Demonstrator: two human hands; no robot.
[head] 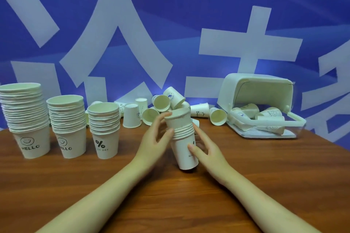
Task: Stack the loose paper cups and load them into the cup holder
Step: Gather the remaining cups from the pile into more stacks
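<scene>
On the table (75,185), both the left hand (157,138) and right hand (204,149) grasp a tilted stack (181,138) of cups.

- On the counter (94,185), at your ten o'clock, three upright cup stacks stand in a row: the tallest stack (25,119) far left, the middle stack (68,125) just to its right, the shortest stack (103,128) right of that.
- At your twelve o'clock, the stack in hand (182,138) tilts between your left hand (157,138) and right hand (204,149).
- Behind it, against the wall (170,34), the loose cups (161,106) lie in a heap, some on their sides, some upside down.
- At your two o'clock, the tipped container (259,104) lies on its side, its opening facing you, with more cups inside it.
- Your forearms come in from six o'clock.
</scene>
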